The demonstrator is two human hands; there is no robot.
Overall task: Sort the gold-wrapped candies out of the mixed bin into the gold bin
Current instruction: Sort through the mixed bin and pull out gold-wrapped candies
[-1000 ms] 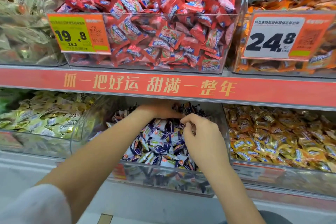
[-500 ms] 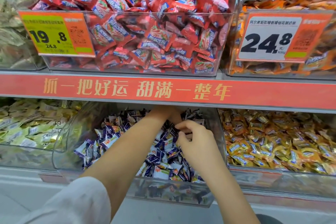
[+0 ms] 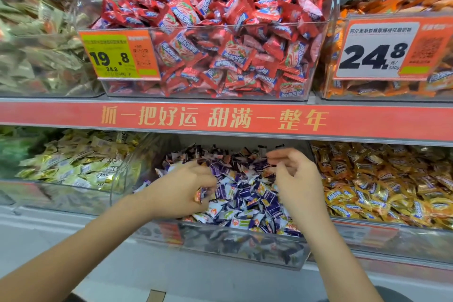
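Pulling back from the rear of the mixed bin (image 3: 220, 247), the left hand (image 3: 181, 191) now sits at the front with fingers curled round an orange-gold wrapped candy (image 3: 198, 196). The right hand (image 3: 294, 176) has lifted slightly, fingers loosely curled; whether it pinches anything I cannot tell. The gold bin (image 3: 392, 235) lies just right, so a transfer looks likely next.
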